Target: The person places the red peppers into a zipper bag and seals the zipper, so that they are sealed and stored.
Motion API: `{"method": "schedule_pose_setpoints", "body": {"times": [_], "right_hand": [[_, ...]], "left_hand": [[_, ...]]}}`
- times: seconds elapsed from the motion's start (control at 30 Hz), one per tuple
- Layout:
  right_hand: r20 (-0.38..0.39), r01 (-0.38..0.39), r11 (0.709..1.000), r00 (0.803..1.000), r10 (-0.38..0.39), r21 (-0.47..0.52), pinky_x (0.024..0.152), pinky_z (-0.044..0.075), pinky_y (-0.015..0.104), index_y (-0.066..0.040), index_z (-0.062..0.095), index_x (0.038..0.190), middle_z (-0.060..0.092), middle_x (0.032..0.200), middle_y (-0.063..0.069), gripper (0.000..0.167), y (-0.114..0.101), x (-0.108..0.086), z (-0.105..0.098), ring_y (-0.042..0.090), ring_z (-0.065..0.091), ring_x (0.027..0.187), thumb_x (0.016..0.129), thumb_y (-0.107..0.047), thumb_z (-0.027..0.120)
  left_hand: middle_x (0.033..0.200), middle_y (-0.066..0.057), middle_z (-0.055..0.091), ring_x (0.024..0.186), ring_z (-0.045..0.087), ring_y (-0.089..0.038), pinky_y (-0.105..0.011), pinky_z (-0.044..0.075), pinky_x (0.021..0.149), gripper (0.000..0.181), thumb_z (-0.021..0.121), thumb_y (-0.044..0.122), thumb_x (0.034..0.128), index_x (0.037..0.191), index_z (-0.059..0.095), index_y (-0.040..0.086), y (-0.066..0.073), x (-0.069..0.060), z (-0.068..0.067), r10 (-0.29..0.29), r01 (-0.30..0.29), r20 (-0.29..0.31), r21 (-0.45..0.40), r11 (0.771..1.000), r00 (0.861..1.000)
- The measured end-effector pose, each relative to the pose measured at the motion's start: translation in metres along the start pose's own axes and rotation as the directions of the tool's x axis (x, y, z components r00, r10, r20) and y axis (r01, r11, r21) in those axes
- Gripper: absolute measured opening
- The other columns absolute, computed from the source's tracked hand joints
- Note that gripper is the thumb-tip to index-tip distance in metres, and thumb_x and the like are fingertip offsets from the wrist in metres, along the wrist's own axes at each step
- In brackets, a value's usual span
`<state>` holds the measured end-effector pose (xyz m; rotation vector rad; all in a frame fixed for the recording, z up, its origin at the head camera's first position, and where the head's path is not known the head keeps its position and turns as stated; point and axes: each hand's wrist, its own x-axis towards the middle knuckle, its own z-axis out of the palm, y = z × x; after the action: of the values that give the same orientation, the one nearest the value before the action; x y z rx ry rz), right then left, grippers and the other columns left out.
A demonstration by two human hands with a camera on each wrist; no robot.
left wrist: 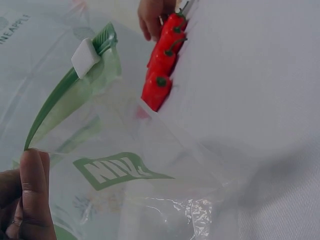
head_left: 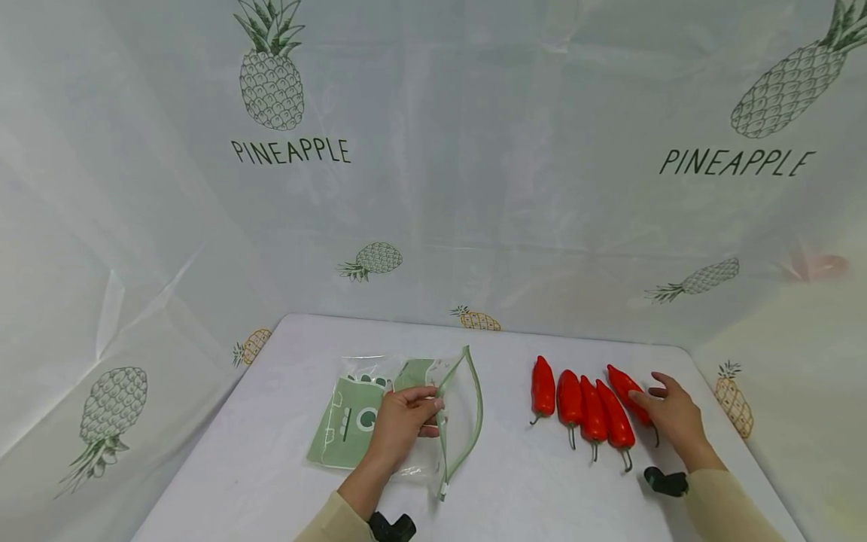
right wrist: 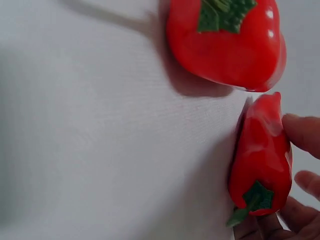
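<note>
The left grip (head_left: 401, 423) is clamped, thumb against fingers, on the rim of a clear plastic zip bag with green cartoon print (head_left: 347, 433). Most of the bag lies to the left of that grip, its green panel with a round eye showing. Its mouth gapes to the right of the grip, where a curved green plastic zip strip (head_left: 479, 406) bows outward; the left wrist view shows a small white slider (left wrist: 85, 58) farther along the zip from the pinching fingers.

The right grip (head_left: 670, 418) has thumb and fingers apart, with a digit touching a glossy red tapered pepper with a green stem (head_left: 628, 391), the rightmost of five. This pepper lies just left of the right grip, its stem end towards the person. The other four red peppers (head_left: 593, 410) stand in a close row farther left of that grip, between the two grips, stems also towards the person.

Below each grip, a black wrist-worn device (head_left: 666, 482) sits by a cream sleeve (head_left: 725, 500). Both grips are over a white tabletop (head_left: 515, 497). Beyond them hangs a whitish curtain printed with pineapples (head_left: 488, 188).
</note>
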<state>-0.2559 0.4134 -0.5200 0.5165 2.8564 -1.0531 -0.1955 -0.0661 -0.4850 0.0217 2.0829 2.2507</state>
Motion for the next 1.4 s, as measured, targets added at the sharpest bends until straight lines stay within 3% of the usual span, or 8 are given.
{"method": "schedule_pose_setpoints", "body": {"times": [0.3,0.63,0.8,1.0,1.17,1.4], "right_hand": [[0.038,0.091,0.991,0.995,-0.088,-0.096,0.09,0.062,0.061,0.011,0.035,0.154,0.044,0.143,0.047,0.082,0.003,0.005,0.001,0.059,0.051,0.124,0.099,-0.038,0.071],[-0.108,0.042,0.999,0.993,-0.041,0.006,0.092,0.059,0.066,0.004,0.023,0.163,0.043,0.145,0.045,0.078,-0.002,0.002,0.002,0.06,0.047,0.127,0.101,-0.018,0.065],[-0.161,0.015,0.993,0.987,0.004,0.114,0.097,0.055,0.069,0.002,0.017,0.166,0.037,0.152,0.042,0.077,-0.004,0.001,0.001,0.059,0.042,0.132,0.102,-0.017,0.056],[-0.211,0.03,0.967,0.977,0.025,0.252,0.105,0.049,0.07,-0.002,0.015,0.167,0.032,0.161,0.036,0.073,-0.004,-0.004,0.004,0.055,0.037,0.141,0.108,-0.023,0.053],[-0.276,0.05,0.967,0.961,0.021,0.25,0.106,0.05,0.068,-0.01,0.019,0.168,0.038,0.162,0.031,0.072,-0.005,-0.007,0.009,0.05,0.041,0.141,0.109,-0.026,0.057],[-0.308,0.071,0.975,0.952,-0.002,0.211,0.1,0.051,0.067,-0.019,0.011,0.171,0.038,0.161,0.032,0.083,-0.005,-0.01,0.009,0.054,0.045,0.137,0.107,-0.028,0.064]], "left_hand": [[0.09,-0.009,0.075,0.071,0.07,-0.01,-0.027,0.066,0.065,0.033,0.076,0.007,0.0966,0.125,0.07,-0.01,0.0,-0.001,0.001,-0.005,0.005,-0.007,0.0,1.0,1.0],[0.094,-0.013,0.076,0.072,0.071,-0.011,-0.027,0.066,0.065,0.033,0.075,0.007,0.0969,0.124,0.07,-0.01,0.0,-0.003,0.002,-0.006,0.006,-0.01,0.0,1.0,1.0],[0.093,-0.011,0.076,0.072,0.071,-0.01,-0.027,0.066,0.065,0.033,0.076,0.007,0.0966,0.124,0.071,-0.009,-0.001,-0.002,0.001,-0.007,0.007,-0.013,0.0,1.0,1.0],[0.091,-0.008,0.076,0.071,0.07,-0.01,-0.027,0.066,0.065,0.033,0.076,0.007,0.0965,0.124,0.07,-0.01,-0.001,-0.001,0.001,-0.002,0.002,-0.013,-0.004,1.0,1.0],[0.091,-0.008,0.076,0.07,0.069,-0.01,-0.027,0.066,0.064,0.033,0.075,0.007,0.0967,0.124,0.07,-0.011,-0.001,-0.001,0.001,-0.001,0.001,-0.008,-0.003,1.0,1.0],[0.094,-0.013,0.076,0.07,0.069,-0.01,-0.027,0.066,0.064,0.034,0.075,0.007,0.0968,0.125,0.07,-0.011,0.0,-0.002,0.0,0.001,-0.001,-0.003,0.003,1.0,1.0]]}}
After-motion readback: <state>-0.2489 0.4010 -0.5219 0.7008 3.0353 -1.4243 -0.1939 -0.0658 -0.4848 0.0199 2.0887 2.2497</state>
